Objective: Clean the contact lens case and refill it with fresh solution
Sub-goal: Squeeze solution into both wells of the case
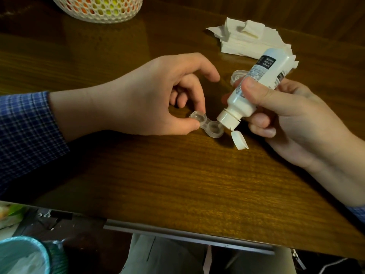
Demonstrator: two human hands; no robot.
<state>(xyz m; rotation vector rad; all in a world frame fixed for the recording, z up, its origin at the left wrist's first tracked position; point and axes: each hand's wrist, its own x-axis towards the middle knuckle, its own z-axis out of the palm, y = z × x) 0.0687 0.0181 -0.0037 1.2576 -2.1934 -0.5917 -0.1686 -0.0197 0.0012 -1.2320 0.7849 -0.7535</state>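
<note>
A person sits at a dark wooden table [177, 175], seen from above, with both bare hands working near its middle. The left hand [142, 99], coming in from the left in a blue checked sleeve [25, 135], pinches the left well of a clear contact lens case [206, 125] between thumb and forefinger; the other fingers are loosely curled above it. The case lies low over the table, its two round wells joined by a short bridge, both without lids; whether it touches the wood cannot be told. The right hand [286, 119], coming in from the right, is wrapped firmly around a small white solution bottle [254, 86], thumb pressed across its front over a printed label. The bottle is tilted steeply, base up and to the far right, nozzle down and to the left, so its tip sits right at the rim of the case's right well. Its white flip cap [239, 141] hangs open below the nozzle, just right of the case. Behind the bottle a clear round lid [238, 76] rests on the table. Farther back on the right lies a loose stack of white tissues [246, 40]. At the far left edge stands a white mesh basket [98, 8] with orange and yellow shapes showing through. Below the near edge of the table, at bottom left, is a teal bin [25, 256].
</note>
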